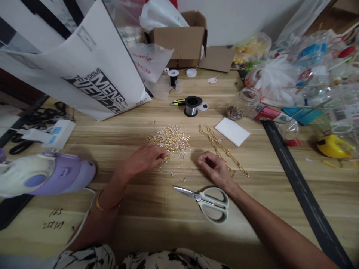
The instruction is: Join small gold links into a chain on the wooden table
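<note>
My left hand (147, 157) rests with curled, closed fingers against the near left edge of a heap of small gold and clear beads (174, 140). What its fingertips hold, if anything, is hidden. A thin silver-coloured chain (183, 179) lies on the table, its left end passing close below that hand. To the right of the heap, my right hand (214, 166) has thumb and fingertips pinched together; anything between them is too small to name. Gold chains (224, 151) lie just beyond and beside it. Scissors with pale green handles (209, 201) lie closest to my body.
A spool of silver wire (192, 106), a folded white paper (232, 131) and a jar of coloured beads (242, 104) stand farther back. At left are a large white bag (92, 74) and a purple-white bottle (64, 173). Plastic containers (316, 74) crowd the right.
</note>
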Action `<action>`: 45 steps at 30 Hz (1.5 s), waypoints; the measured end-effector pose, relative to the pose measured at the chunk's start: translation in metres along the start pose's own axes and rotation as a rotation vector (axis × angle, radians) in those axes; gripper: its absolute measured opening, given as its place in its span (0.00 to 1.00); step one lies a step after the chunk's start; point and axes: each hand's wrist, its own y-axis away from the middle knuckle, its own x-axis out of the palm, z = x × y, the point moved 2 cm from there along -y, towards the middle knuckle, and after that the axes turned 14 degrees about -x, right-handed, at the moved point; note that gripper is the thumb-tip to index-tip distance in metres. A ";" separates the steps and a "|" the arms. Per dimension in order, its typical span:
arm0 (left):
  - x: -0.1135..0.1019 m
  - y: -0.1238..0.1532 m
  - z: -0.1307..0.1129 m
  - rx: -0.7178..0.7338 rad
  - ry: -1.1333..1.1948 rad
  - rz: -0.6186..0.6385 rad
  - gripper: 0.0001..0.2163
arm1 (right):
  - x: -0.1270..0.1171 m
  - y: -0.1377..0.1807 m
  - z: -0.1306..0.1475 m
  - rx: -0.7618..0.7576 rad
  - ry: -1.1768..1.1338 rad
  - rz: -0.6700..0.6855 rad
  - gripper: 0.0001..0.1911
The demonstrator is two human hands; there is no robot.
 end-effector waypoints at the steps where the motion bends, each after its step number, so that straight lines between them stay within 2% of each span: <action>1: 0.000 0.001 -0.001 0.007 0.007 0.025 0.06 | 0.000 0.000 -0.001 -0.003 0.003 -0.001 0.10; 5: -0.001 0.005 -0.004 0.003 0.000 0.121 0.06 | 0.000 0.001 -0.002 -0.011 0.016 -0.002 0.09; 12: 0.004 0.003 -0.004 0.043 -0.023 0.114 0.07 | 0.000 0.000 0.000 -0.022 0.006 0.001 0.10; 24: 0.010 0.002 0.002 0.060 -0.002 0.074 0.06 | 0.000 0.000 -0.001 -0.026 -0.015 -0.007 0.10; 32: 0.009 -0.002 -0.011 0.016 -0.030 -0.034 0.08 | 0.000 0.000 0.000 -0.034 0.003 -0.002 0.10; 37: 0.002 -0.003 -0.009 0.018 0.070 -0.076 0.09 | -0.001 0.000 0.002 -0.020 0.005 0.002 0.10; 45: -0.001 0.008 -0.002 0.010 0.038 0.119 0.04 | 0.000 -0.001 0.003 -0.023 0.002 -0.008 0.11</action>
